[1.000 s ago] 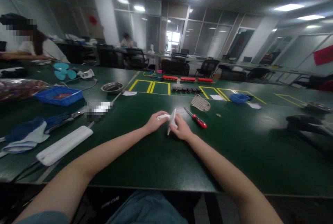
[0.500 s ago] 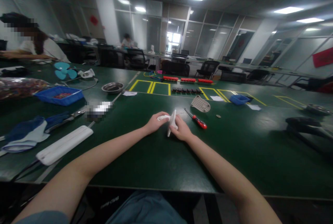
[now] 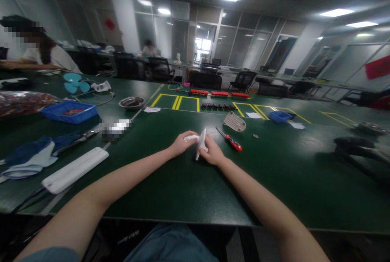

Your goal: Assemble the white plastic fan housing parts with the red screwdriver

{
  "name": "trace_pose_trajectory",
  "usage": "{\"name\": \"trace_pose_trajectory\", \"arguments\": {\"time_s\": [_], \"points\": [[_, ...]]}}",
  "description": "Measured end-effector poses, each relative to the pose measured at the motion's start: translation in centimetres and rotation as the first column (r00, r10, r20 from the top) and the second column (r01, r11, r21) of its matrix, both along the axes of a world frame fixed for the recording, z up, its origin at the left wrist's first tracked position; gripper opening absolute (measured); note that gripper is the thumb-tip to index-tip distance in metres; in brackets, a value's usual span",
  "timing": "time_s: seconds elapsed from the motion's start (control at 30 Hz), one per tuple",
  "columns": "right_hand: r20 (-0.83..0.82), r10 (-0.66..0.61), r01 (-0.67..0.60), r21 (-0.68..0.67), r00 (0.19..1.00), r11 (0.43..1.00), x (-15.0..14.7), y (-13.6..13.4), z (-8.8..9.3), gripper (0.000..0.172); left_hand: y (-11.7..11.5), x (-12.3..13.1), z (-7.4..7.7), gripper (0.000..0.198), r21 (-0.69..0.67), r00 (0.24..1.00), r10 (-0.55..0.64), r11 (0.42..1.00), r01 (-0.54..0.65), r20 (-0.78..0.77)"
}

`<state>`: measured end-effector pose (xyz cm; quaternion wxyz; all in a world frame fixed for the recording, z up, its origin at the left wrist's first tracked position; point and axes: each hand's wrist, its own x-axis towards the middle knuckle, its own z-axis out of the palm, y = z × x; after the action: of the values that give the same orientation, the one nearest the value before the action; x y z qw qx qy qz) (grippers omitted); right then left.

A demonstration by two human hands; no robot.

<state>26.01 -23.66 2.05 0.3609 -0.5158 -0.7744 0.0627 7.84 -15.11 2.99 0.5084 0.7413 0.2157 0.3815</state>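
Gripping white part (image 3: 202, 141) with left hand (image 3: 180, 144) by stem (image 3: 191, 137), right hand (image 3: 213, 152) by plate (image 3: 203, 135) — likely light, stiff, bit slippery — best held there.

Below the near edge of the bench (image 3: 183, 205), a blue-grey garment (image 3: 170, 245) is showing in loose creases. A short sleeve (image 3: 51, 254) in matching blue-grey is circling the left upper arm (image 3: 65, 225), ending above the elbow (image 3: 102, 199). Both forearms (image 3: 137, 174) are showing bare to the left hand (image 3: 181, 145) and right hand (image 3: 213, 151).
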Motion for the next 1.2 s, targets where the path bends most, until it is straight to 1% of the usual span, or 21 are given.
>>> {"name": "trace_pose_trajectory", "arguments": {"time_s": [0.07,0.2,0.33,0.47,0.7,0.8,0.9,0.97,1.07,1.2], "points": [[0.009,-0.016,0.016,-0.005,1.000,1.000,0.00,0.06,-0.03,0.031,-0.02,0.04,0.03,0.035,0.018,1.000,0.012,1.000,-0.012,-0.010],[0.014,-0.039,0.039,-0.004,0.999,0.999,0.01,0.14,-0.09,0.030,0.10,0.07,-0.19,0.037,-0.021,1.000,-0.021,1.000,0.020,-0.018],[0.010,-0.029,0.029,0.005,1.000,1.000,0.00,0.14,-0.13,0.029,0.25,-0.03,-0.38,0.038,-0.047,0.998,-0.065,0.997,0.064,-0.006],[0.007,-0.019,0.018,0.009,1.000,1.000,-0.04,0.06,-0.06,0.030,0.32,-0.06,-0.38,0.040,-0.060,0.996,-0.084,0.995,0.084,-0.004],[0.014,-0.034,0.034,-0.009,0.999,0.999,-0.07,-0.10,0.12,0.035,0.10,-0.02,0.07,0.038,-0.025,0.998,-0.054,0.998,0.054,-0.032],[0.005,-0.036,0.036,-0.014,0.999,0.999,-0.10,-0.15,0.10,0.036,0.05,0.03,0.13,0.039,-0.060,0.998,-0.052,0.997,0.050,-0.035],[-0.001,-0.037,0.037,-0.008,0.999,0.999,-0.13,-0.10,0.03,0.035,0.01,0.08,0.11,0.040,-0.105,0.997,-0.078,0.992,0.075,-0.020],[-0.018,-0.030,0.030,-0.005,0.999,1.000,-0.15,-0.03,-0.04,0.033,-0.04,0.10,0.11,0.041,-0.123,0.995,-0.096,0.988,0.094,-0.015],[-0.095,-0.017,0.017,0.004,0.995,1.000,-0.26,0.09,-0.17,0.030,-0.07,0.09,0.06,0.043,-0.143,0.995,-0.104,0.984,0.102,-0.010],[-0.188,-0.029,0.028,-0.005,0.982,1.000,-0.48,0.28,-0.46,0.027,0.28,0.15,-0.42,0.045,-0.173,0.994,-0.112,0.979,0.109,-0.005]]}}
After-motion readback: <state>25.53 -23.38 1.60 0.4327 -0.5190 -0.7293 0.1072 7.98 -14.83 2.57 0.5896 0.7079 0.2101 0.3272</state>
